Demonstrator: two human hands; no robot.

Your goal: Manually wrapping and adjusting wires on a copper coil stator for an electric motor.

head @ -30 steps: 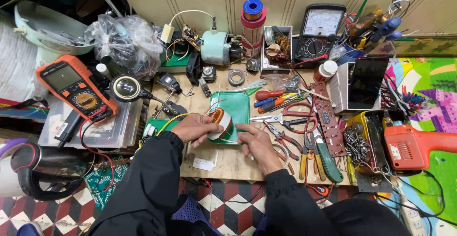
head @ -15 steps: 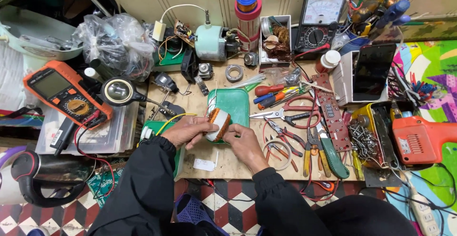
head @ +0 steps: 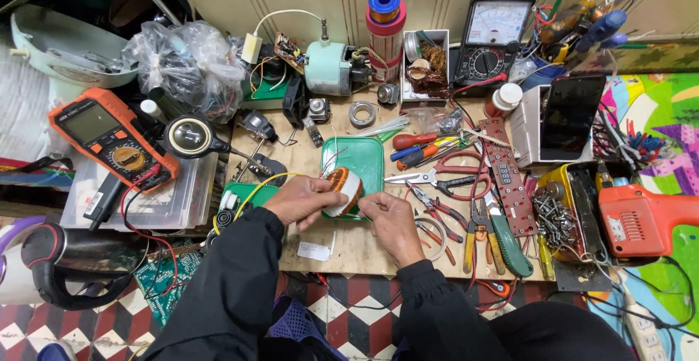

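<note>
Coil (head: 342, 190) now lifted, seemingly between both hands, over green tray (head: 364, 158).

I am seeing a coil (head: 342, 188) of glossy copper wire wrapped in a matt white band, resting against my left hand (head: 306, 199). Under it, the green tray (head: 360, 158) is looking like smooth, slightly shiny plastic. The workbench (head: 342, 241) is showing bare, matt wood, scuffed and rough. My sleeves (head: 218, 295) are looking like dark matt cloth. The orange drill (head: 644, 219) is appearing as smooth plastic, and the screws (head: 553, 219) beside it are gleaming as bare metal.
</note>
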